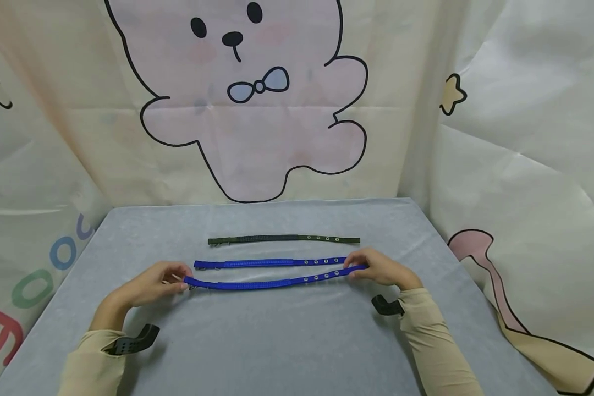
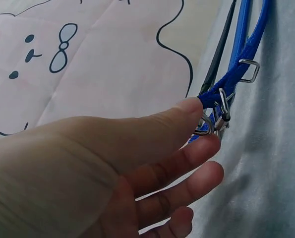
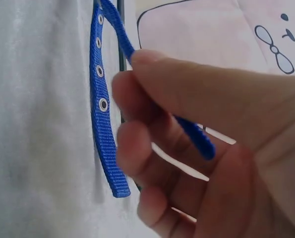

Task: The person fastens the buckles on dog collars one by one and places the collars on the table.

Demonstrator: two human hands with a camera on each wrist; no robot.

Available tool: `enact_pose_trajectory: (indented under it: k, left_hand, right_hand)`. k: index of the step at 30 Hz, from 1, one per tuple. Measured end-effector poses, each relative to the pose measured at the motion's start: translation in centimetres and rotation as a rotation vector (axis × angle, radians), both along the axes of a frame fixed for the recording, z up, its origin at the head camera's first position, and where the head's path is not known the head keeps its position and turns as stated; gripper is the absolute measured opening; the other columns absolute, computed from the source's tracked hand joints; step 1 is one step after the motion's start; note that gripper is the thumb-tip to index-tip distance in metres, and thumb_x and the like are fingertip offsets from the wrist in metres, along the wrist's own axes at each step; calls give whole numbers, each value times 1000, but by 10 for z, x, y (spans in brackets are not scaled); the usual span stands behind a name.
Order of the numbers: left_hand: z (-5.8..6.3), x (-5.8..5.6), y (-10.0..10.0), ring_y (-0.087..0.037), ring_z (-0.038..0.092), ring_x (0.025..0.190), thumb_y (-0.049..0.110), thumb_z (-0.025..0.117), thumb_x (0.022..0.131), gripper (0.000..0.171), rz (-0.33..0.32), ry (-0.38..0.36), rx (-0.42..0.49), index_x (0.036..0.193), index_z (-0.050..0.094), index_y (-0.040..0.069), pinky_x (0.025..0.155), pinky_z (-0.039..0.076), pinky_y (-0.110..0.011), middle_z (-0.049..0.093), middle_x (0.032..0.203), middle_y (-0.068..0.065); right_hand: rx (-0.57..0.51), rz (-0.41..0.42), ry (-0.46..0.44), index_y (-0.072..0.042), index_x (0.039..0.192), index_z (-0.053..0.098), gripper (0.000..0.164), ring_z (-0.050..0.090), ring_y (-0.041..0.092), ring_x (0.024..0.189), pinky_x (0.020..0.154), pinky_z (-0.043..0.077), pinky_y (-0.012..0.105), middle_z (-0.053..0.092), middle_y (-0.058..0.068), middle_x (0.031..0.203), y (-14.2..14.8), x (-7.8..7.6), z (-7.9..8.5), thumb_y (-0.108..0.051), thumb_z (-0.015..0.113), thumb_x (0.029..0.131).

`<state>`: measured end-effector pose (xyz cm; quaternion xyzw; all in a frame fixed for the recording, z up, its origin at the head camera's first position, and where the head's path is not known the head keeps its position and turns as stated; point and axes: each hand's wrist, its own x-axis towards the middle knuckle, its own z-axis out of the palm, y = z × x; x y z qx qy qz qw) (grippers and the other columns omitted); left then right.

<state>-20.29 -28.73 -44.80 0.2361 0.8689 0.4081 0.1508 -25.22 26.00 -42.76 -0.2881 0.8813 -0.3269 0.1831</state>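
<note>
In the head view, a blue buckled collar is stretched between both hands, sagging slightly in the middle. My left hand pinches its buckle end between thumb and index finger; metal rings and a buckle show beside the fingertips in the left wrist view. At the other end, the eyelet end, my right hand pinches the strap, and its tip pokes out past the thumb. A second blue collar lies just behind, its eyelet end close to the right fingers. Farther back lies a dark green collar.
A grey cloth covers the table. Behind it hangs a pale curtain with a cartoon bear, and printed sheets stand at both sides. Each sleeve carries a black wrist mount.
</note>
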Motion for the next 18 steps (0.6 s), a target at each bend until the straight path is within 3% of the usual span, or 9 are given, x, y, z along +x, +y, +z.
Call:
enact_pose_trajectory:
  k: [6,11,18]
  left_hand:
    - [1,-1,1,-10,65,98,16,66,99,20,37,-34,22,112,63,2,79,52,-24,70,110,-12]
    - [1,0,0,-9,65,104,14,63,100,21,67,-29,63,116,61,1,82,53,-23,70,114,-14]
    - [4,1,-1,-9,66,94,16,61,102,27,108,-76,125,121,55,-3,81,53,-23,70,113,-21]
  right_hand:
    - [-80,-44,-16,-1,111,69,16,59,17,85,73,46,22,72,21,104,4,-3,-3,-4,67,96]
    - [-169,-90,-27,-1,112,69,17,58,15,82,71,46,21,70,22,101,6,-6,-8,-6,67,96]
    - [-301,-158,-54,0,117,67,21,57,11,77,69,49,24,65,26,100,6,-6,-10,-10,66,98]
